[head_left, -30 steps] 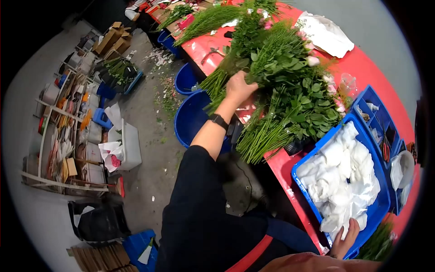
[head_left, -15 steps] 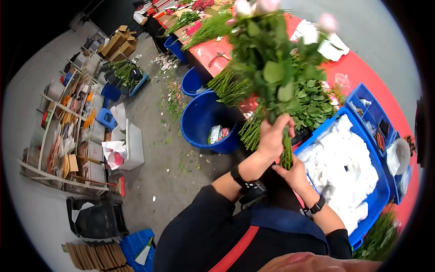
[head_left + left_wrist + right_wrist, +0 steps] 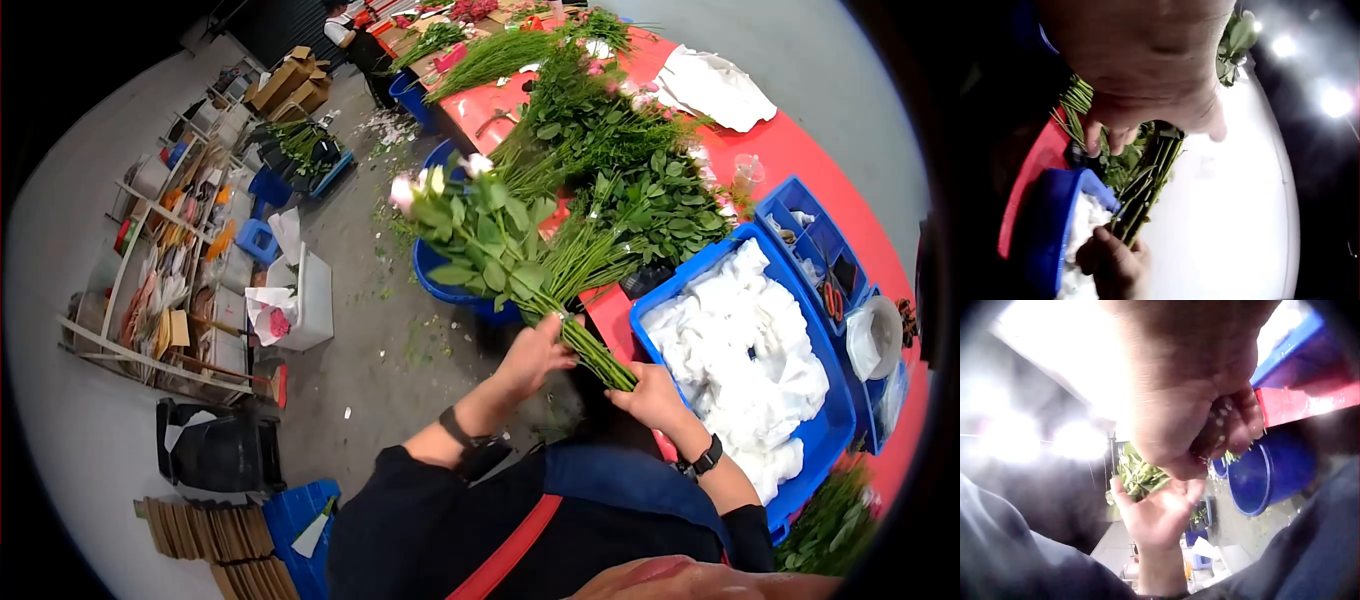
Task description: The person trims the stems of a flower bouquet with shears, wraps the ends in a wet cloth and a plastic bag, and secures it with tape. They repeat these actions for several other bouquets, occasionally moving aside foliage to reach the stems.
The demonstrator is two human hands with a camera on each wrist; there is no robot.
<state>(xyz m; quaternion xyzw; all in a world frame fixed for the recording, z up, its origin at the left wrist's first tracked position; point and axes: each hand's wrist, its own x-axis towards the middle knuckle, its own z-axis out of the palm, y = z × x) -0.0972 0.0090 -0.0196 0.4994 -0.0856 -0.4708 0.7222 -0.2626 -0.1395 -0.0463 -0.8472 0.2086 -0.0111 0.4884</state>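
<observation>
Rose bunch (image 3: 500, 265): centre of frame, blooms tilted toward upper left.
Left hand (image 3: 537, 352): fingers loosely spread, cradling the stems mid-length.
Right hand (image 3: 652, 396): clamped round the stem ends, beside the blue crate (image 3: 700, 270).
Writing: none legible.

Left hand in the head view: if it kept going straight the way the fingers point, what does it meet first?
Probably the rose stems: the left hand points up and right, its fingers already at the bunch that the right hand grips at the cut ends. Beyond them lie the red table and the blue crate; depth is unclear.
</observation>
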